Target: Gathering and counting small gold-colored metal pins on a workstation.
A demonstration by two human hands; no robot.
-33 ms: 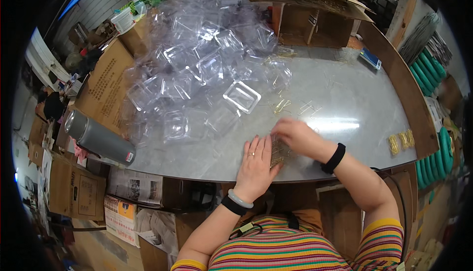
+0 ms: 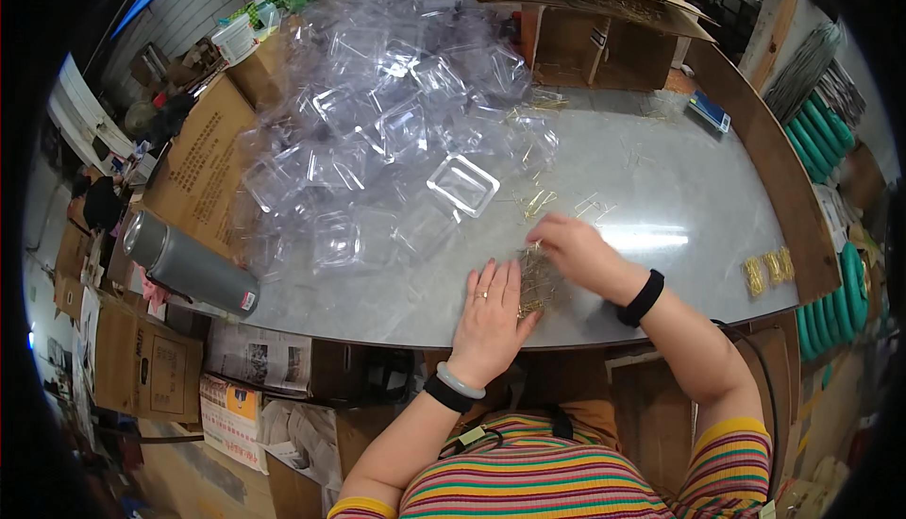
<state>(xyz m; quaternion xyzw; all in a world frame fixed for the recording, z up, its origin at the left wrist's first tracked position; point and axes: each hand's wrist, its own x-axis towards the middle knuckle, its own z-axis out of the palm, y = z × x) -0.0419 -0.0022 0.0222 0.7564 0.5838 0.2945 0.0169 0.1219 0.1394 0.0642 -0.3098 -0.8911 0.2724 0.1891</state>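
Observation:
My left hand [image 2: 486,316] lies flat on the table, fingers stretched out, its edge against a small pile of thin metal wire pieces [image 2: 534,294]. Just above that pile, my right hand [image 2: 578,253] has its fingertips pinched together. Whatever they may hold is too small to make out. Beyond the right hand, a few loose gold wire pieces [image 2: 539,203] lie on the metal tabletop [image 2: 679,179]. To the far left of them rests a clear plastic tray [image 2: 463,186], at the edge of a big heap of similar clear trays [image 2: 377,132].
A grey bottle [image 2: 193,259] leans at the left edge beside an open cardboard box [image 2: 193,170]. At the back right, a cardboard stand [image 2: 604,42] carries more gold wire. Several gold bundles [image 2: 769,272] sit by the right wooden rim [image 2: 769,142], and a blue box [image 2: 710,111] lies farther back.
My right hand has shifted slightly to the right, uncovering more of the wire pile. My left hand stays in place.

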